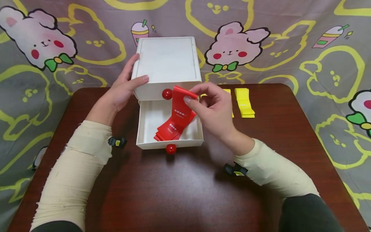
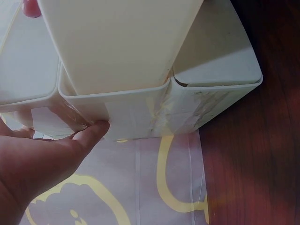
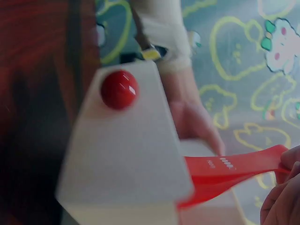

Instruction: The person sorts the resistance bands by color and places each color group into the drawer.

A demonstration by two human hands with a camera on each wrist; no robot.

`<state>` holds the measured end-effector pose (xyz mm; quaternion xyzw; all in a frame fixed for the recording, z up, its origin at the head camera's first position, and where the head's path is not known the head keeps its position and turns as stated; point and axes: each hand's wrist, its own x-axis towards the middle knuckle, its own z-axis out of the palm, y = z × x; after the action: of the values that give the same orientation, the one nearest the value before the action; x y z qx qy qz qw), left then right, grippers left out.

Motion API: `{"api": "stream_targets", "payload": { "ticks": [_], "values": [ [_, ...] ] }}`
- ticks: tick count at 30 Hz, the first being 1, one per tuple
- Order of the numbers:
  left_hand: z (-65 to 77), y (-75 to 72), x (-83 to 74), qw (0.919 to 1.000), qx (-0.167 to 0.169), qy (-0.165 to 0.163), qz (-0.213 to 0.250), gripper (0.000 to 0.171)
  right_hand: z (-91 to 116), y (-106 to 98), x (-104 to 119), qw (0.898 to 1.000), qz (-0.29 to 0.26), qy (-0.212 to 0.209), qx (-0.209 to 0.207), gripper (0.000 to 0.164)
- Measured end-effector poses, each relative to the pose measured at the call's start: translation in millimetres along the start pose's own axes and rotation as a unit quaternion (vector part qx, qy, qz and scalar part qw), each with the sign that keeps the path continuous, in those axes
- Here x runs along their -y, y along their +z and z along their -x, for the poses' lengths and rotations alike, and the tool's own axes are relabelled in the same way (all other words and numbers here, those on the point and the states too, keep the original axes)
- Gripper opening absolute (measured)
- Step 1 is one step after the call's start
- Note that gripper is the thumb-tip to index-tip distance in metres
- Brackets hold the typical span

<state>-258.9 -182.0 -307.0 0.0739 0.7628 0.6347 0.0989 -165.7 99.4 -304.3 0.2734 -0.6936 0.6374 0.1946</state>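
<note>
Between thumb and fingers my right hand [image 1: 215, 108] pinches the top end of a red resistance band [image 1: 181, 103] printed with white dots. The band hangs into the pulled-out lower drawer [image 1: 150, 117], its folded lower part spread on the drawer floor. In the right wrist view the red band [image 3: 243, 161] stretches from the fingertips down past the drawer front [image 3: 126, 154]. My left hand [image 1: 120, 87] rests against the left side of the white drawer box [image 1: 166, 59], its fingers extended and its thumb on the top near the front edge.
Yellow bands [image 1: 244, 102] lie on the brown table [image 1: 185, 193] right of the box, partly behind my right hand. Red knobs stick out from the upper drawer [image 1: 167, 94] and the lower one. A patterned cloth [image 1: 174, 16] hangs behind the table.
</note>
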Motion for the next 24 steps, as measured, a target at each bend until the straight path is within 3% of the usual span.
{"api": "stream_targets", "payload": {
  "ticks": [11,17,21,24],
  "values": [
    [-0.3,-1.2,2.2,1.0000,0.001,0.001,-0.008,0.087,17,46,4,0.994,-0.073,0.058,0.053,0.014],
    [-0.2,-1.2,1.7,1.0000,0.002,-0.002,-0.005,0.086,20,45,0,0.989,-0.063,0.122,0.056,0.015],
    [-0.1,-0.3,0.2,1.0000,0.002,-0.005,0.000,0.085,18,38,-8,0.983,-0.029,0.174,0.057,0.015],
    [0.1,0.4,-0.2,1.0000,-0.001,-0.005,0.003,0.085,16,32,-14,0.980,0.008,0.189,0.065,0.015]
  ]
}}
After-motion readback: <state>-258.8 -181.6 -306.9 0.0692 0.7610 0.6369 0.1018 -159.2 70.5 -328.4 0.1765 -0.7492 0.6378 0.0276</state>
